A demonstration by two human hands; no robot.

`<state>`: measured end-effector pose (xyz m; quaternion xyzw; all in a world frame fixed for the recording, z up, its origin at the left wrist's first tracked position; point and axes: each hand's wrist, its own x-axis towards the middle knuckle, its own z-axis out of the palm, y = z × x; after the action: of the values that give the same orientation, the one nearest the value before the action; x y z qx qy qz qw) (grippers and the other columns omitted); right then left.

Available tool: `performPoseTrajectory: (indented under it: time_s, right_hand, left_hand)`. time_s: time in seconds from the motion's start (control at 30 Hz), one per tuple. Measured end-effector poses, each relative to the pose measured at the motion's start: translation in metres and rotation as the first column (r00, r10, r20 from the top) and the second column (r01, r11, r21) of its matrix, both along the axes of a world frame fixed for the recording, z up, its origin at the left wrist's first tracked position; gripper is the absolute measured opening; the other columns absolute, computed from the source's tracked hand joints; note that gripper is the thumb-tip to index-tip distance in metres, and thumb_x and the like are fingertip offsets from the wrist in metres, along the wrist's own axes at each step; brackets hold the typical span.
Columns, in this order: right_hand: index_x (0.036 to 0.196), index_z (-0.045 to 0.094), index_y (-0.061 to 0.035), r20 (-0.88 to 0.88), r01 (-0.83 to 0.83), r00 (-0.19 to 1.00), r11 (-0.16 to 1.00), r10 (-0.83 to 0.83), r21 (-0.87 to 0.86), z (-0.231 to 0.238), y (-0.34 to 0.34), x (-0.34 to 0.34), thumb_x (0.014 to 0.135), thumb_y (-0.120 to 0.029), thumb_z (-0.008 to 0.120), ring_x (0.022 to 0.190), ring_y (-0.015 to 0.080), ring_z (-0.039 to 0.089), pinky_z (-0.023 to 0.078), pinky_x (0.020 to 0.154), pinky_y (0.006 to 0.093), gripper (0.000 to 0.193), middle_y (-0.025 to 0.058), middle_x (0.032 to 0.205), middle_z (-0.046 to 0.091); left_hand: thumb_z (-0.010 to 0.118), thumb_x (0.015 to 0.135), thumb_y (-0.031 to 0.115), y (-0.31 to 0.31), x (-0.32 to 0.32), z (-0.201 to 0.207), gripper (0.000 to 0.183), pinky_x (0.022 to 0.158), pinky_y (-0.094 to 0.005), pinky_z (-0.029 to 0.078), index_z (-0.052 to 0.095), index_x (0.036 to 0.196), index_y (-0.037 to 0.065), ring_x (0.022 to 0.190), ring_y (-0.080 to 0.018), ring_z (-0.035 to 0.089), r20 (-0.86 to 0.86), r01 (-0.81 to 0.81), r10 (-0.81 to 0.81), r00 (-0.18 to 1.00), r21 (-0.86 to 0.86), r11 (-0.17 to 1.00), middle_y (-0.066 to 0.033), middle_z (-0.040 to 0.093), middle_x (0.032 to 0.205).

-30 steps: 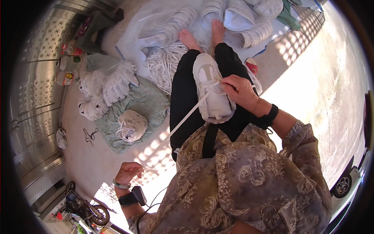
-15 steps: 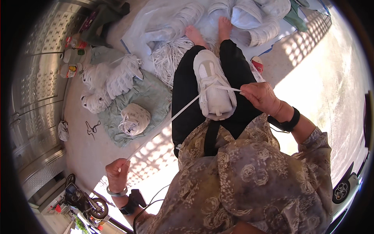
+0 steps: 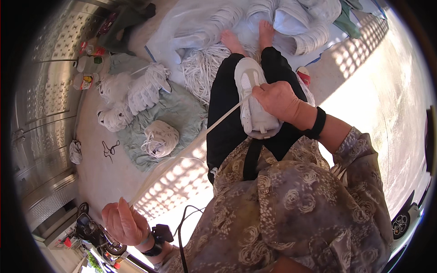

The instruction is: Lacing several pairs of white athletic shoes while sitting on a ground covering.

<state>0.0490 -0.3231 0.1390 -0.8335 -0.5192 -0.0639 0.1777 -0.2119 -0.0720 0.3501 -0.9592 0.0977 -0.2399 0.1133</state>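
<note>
A white sneaker [image 3: 263, 125] rests between my thighs, its toe pointing away from me. My right hand [image 3: 282, 101] is closed over the lacing area, fingertips pinched at the lace and hiding part of the shoe's upper. From there a flat white lace [image 3: 223, 117] stretches taut down to the left. At its far end my left hand [image 3: 124, 222] is held out low on the left, fingers curled on the lace. On the green cloth [image 3: 189, 111] to the left sits another white shoe [image 3: 161, 138], laces loosely over its opening.
A heap of white laces [image 3: 200, 73] lies beside my feet. White shoes [image 3: 149, 88] are stacked on the cloth, with more in rows [image 3: 314, 36] on plastic sheeting beyond. Jars [image 3: 85, 81], a dark cord [image 3: 109, 149], a red sandal [image 3: 304, 76] and a motorbike [image 3: 102, 236] stand around.
My right hand has moved left from beside the shoe onto its lacing. My left hand has gone farther down and left, turning over, with the lace drawn out.
</note>
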Motion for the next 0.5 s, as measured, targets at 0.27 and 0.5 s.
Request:
performPoseTrajectory:
  time_s: [0.27,0.5]
  right_hand:
    - [0.08,0.056,-0.0062,-0.452,-0.027,0.887,0.989,0.091,0.146,-0.001,-0.034,0.0,0.076,-0.013,0.055,0.062,0.0296,0.058,0.045,0.054,0.037,0.008,0.0096,0.068,0.058]
    - [0.089,0.054,-0.0043,-0.175,0.129,0.975,0.991,-0.134,-0.041,-0.003,-0.167,0.013,0.077,-0.005,0.056,0.063,0.0297,0.053,0.043,0.061,0.0373,0.012,0.0103,0.07,0.055]
  left_hand:
    - [0.059,0.079,0.005,0.064,-0.058,-0.114,0.006,0.05,-0.032,0.039,0.062,0.085,0.004,0.046,-0.0202,0.046,-0.378,-0.57,0.442,0.813,-0.359,0.739,-0.0115,0.05,0.055]
    - [0.06,0.081,0.012,0.159,-0.164,-0.217,0.009,0.057,-0.0313,0.044,0.061,0.082,0.003,0.062,-0.0197,0.054,-0.58,-0.801,0.57,0.582,-0.529,0.281,-0.0126,0.057,0.069]
